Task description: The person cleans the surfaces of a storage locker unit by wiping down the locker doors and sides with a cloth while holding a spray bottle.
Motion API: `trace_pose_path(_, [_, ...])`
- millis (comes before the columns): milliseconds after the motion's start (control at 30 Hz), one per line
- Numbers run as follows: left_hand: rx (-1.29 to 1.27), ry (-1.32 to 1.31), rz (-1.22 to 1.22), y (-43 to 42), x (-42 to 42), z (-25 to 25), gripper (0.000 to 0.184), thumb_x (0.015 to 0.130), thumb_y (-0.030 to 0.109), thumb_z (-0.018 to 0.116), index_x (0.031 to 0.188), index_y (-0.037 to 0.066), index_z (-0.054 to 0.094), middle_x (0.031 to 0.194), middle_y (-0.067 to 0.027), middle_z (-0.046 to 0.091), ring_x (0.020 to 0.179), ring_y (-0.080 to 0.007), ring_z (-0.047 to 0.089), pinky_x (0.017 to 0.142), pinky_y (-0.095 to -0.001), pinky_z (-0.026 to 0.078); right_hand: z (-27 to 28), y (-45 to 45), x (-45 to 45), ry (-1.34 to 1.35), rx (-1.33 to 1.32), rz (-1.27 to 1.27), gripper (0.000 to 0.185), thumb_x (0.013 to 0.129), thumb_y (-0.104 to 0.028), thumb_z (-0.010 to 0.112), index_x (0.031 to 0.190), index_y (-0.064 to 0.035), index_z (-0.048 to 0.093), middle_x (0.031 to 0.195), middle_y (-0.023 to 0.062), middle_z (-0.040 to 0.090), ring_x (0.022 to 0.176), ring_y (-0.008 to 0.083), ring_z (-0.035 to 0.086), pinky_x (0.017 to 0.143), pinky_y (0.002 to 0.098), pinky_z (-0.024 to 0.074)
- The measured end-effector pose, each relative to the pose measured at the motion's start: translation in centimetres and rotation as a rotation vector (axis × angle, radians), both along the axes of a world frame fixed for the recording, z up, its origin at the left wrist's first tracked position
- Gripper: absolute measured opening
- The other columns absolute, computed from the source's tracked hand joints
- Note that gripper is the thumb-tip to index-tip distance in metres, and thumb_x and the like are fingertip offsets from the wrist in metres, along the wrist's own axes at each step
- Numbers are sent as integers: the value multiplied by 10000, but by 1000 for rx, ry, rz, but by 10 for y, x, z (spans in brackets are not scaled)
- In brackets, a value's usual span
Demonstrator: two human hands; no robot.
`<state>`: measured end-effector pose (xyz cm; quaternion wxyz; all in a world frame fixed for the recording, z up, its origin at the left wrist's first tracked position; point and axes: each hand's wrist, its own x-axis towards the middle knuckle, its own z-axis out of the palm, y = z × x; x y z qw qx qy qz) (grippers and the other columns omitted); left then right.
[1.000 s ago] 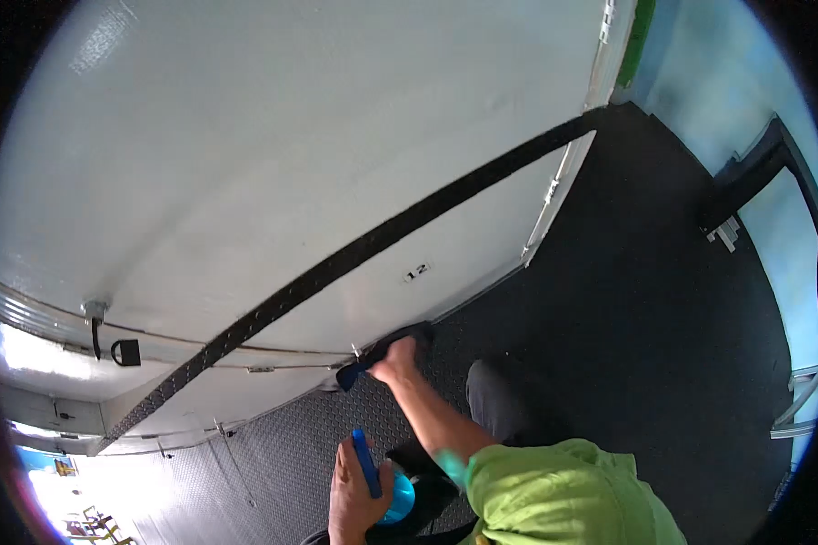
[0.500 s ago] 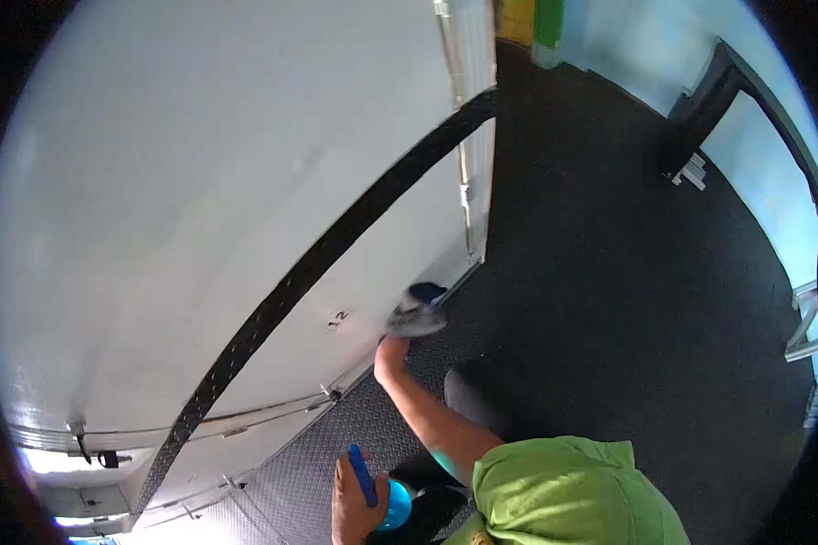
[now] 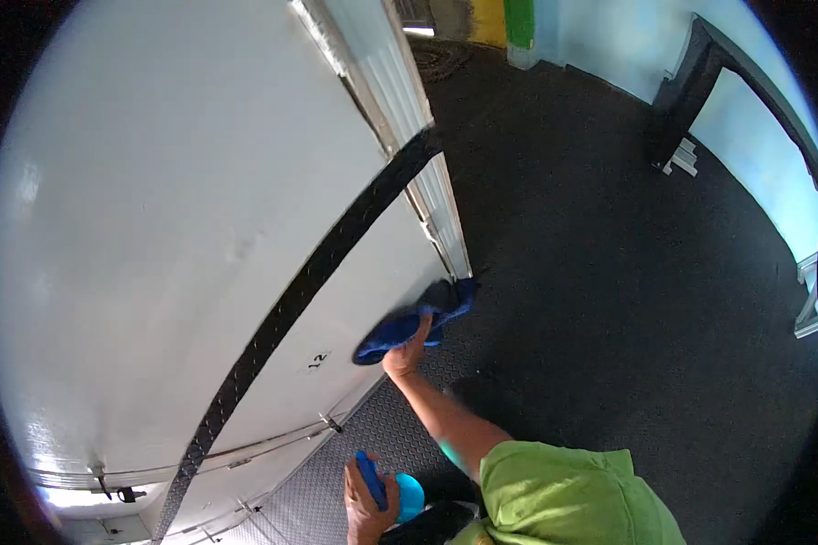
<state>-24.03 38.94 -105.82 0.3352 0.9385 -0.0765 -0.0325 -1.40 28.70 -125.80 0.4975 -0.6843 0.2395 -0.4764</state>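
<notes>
My right hand [image 3: 404, 354] grips a dark blue cloth [image 3: 393, 338], pressing it on the low part of a large white panel [image 3: 200, 182], close to its bottom edge. The cloth is bunched and reaches toward the panel's corner. Lower in view, my left hand [image 3: 365, 509] is wrapped round a spray bottle with a blue top [image 3: 371, 480] and a bright cyan body [image 3: 410, 497]. Part of the bottle is hidden by my fingers.
A black strap-like band [image 3: 304, 282] crosses the panel diagonally, beside a printed "12" [image 3: 318, 361]. Metal trim [image 3: 432, 232] runs along its edge. Dark flooring [image 3: 573, 272] lies to the right, with a black wheel-arch-like frame [image 3: 700, 82] by the pale wall.
The cloth, a grey-blue blur before, is now spread wider on the panel and shows blue. The view has shifted, revealing more of the panel's edge. My left hand still holds the bottle.
</notes>
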Motion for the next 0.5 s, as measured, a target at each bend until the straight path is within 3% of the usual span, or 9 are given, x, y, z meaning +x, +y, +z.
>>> trace_pose_path(100, [26, 70, 7, -2, 6, 3, 597, 784, 79, 636, 1267, -78, 323, 1046, -190, 562, 768, -287, 572, 684, -422, 492, -66, -16, 27, -364, 1182, 362, 430, 991, -282, 418, 1305, 12, 406, 1294, 126, 468, 1156, 232, 460, 1065, 394, 327])
trace_pose_path(133, [23, 90, 12, -4, 6, 2, 595, 781, 83, 638, 1263, -79, 329, 1042, -190, 565, 771, -292, 573, 693, -425, 493, -57, -24, 29, -358, 1180, 367, 430, 991, -282, 418, 1305, 12, 406, 1294, 126, 468, 1156, 232, 460, 1065, 394, 327])
trace_pose_path(200, [28, -20, -28, -4, 7, -7, 582, 779, 89, 638, 1253, -73, 341, 1039, -189, 567, 775, -299, 574, 701, -425, 491, -32, -47, 29, 434, 573, 94, 477, 1003, -219, 327, 1358, 100, 327, 1391, 274, 399, 1271, 343, 421, 1065, 406, 333])
trace_pose_path(267, [35, -128, -73, -5, 11, -8, 570, 778, 95, 638, 1243, -68, 354, 1036, -189, 568, 779, -306, 575, 708, -424, 490, -12, -21, 11, 455, 230, 57, 471, 943, -144, 397, 1305, 153, 350, 1345, 353, 397, 1242, 449, 416, 1044, 507, 325])
trace_pose_path(333, [66, 138, -14, -7, 16, -1, 637, 782, 58, 606, 1335, -38, 305, 1016, -202, 585, 714, -301, 608, 677, -400, 515, 29, -37, -22, 293, -104, 70, 291, 921, -163, 428, 1093, 38, 550, 958, 160, 589, 881, 264, 566, 873, 369, 448])
trace_pose_path(367, [65, 132, -13, -4, 17, -5, 637, 782, 58, 606, 1335, -38, 305, 1016, -202, 585, 714, -301, 608, 677, -400, 515, 39, -52, -28, 287, -105, 71, 291, 921, -163, 428, 1093, 38, 550, 958, 160, 589, 881, 264, 566, 873, 369, 448])
trace_pose_path(433, [32, -163, -132, 3, 17, -22, 624, 784, 62, 602, 1327, -45, 315, 1027, -203, 587, 705, -301, 607, 675, -389, 515, 53, -84, -36, 11, 892, 430, 244, 902, -138, 432, 1050, 9, 559, 924, 75, 593, 792, 176, 558, 748, 318, 481])
trace_pose_path(500, [51, -144, -121, -3, 24, -10, 631, 783, 61, 606, 1329, -47, 310, 1029, -201, 588, 691, -296, 604, 662, -380, 515, 99, -125, -21, -103, 793, 362, 260, 909, -141, 434, 1082, 10, 556, 965, 61, 589, 807, 169, 558, 731, 320, 490])
